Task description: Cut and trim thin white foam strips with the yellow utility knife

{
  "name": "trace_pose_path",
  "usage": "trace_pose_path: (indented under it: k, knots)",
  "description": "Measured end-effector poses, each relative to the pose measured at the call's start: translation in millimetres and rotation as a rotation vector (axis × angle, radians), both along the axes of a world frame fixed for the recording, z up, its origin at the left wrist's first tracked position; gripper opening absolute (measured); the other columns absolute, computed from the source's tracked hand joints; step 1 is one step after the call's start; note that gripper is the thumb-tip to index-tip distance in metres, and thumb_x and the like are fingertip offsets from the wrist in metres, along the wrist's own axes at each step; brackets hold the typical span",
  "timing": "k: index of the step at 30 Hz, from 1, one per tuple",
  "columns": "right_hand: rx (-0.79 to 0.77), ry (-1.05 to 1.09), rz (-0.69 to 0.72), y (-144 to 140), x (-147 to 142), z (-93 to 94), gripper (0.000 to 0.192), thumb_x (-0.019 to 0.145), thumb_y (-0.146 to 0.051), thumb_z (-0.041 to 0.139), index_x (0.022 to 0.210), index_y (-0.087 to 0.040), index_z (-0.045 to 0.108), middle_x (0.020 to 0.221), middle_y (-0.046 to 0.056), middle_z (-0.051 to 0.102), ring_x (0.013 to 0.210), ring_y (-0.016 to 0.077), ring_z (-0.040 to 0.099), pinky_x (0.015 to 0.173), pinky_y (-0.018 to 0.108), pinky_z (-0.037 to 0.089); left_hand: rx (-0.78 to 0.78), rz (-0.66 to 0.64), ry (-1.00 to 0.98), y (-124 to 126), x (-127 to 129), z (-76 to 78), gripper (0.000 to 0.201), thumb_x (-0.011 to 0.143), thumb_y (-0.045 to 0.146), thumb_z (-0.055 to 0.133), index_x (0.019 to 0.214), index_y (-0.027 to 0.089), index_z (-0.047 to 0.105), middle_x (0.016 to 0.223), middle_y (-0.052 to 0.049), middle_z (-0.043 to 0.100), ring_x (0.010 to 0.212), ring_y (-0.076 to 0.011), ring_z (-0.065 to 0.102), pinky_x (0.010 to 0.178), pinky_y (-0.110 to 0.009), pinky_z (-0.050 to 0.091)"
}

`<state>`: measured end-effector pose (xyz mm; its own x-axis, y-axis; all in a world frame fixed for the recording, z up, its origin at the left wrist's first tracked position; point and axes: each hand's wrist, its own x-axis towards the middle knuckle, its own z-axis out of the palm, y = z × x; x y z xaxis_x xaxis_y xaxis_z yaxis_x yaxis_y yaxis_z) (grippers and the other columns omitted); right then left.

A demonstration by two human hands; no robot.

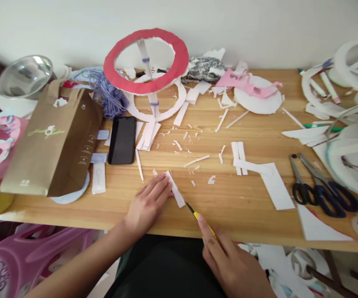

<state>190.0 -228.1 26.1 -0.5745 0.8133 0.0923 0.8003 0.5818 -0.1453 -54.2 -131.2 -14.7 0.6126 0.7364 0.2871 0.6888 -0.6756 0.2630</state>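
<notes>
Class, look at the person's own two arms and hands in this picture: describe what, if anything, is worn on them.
Both forearms are bare, with no sleeves in view. The left hand and right hand wear no gloves, and no rings, watch or bracelets show. The fingernails look short and unpainted.

A narrow white foam strip (175,189) lies flat, angled on the wooden table, yellow craft knife (201,218) at its near end.

Soft daylight, blurred warped edges
</notes>
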Motion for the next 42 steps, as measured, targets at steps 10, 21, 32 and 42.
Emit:
trace_pose_path:
  k: [10,21,32,42]
  knots:
    - [0.007,0.019,0.044,-7,9,5.1,0.046,0.096,-0.009,0.035,0.136,-0.015,0.056,0.116,0.013,0.072,0.073,0.0137,0.072,0.044,0.018,0.049,0.017,-0.009,-0.009,3,-3,-5.0,0.029,0.092,0.016,0.059,0.12,0.014,0.062,0.131,-0.014,0.064,0.129,-0.0266,0.054,0.109,-0.047,0.047]
    - [-0.109,0.276,-0.288,-30,13,-6.0,0.062,0.098,-0.022,0.045,0.156,-0.019,0.022,0.109,0.011,0.073,0.078,0.0161,0.073,0.052,0.019,0.055,0.026,-0.042,-0.012,4,-4,-3.3,0.035,0.091,0.019,0.061,0.126,0.014,0.059,0.134,-0.012,0.062,0.133,-0.0256,0.05,0.111,-0.046,0.045]
    - [-0.183,0.337,-0.295,9,-17,-13.1,0.057,0.099,-0.019,0.044,0.154,-0.02,0.03,0.108,0.012,0.071,0.088,0.0189,0.072,0.078,0.028,0.059,-0.107,0.027,-0.06,-9,1,-3.4,0.05,0.093,0.033,0.058,0.137,0.012,0.047,0.144,-0.019,0.051,0.137,-0.0295,0.045,0.11,-0.048,0.047]
    - [-0.177,0.423,-0.341,37,-31,-20.7,0.052,0.099,-0.019,0.044,0.151,-0.022,0.036,0.113,0.012,0.069,0.101,0.0209,0.068,0.088,0.034,0.057,-0.061,0.092,0.006,-10,2,-3.4,0.046,0.091,0.039,0.06,0.126,0.01,0.055,0.143,-0.021,0.05,0.132,-0.03,0.051,0.105,-0.043,0.05]
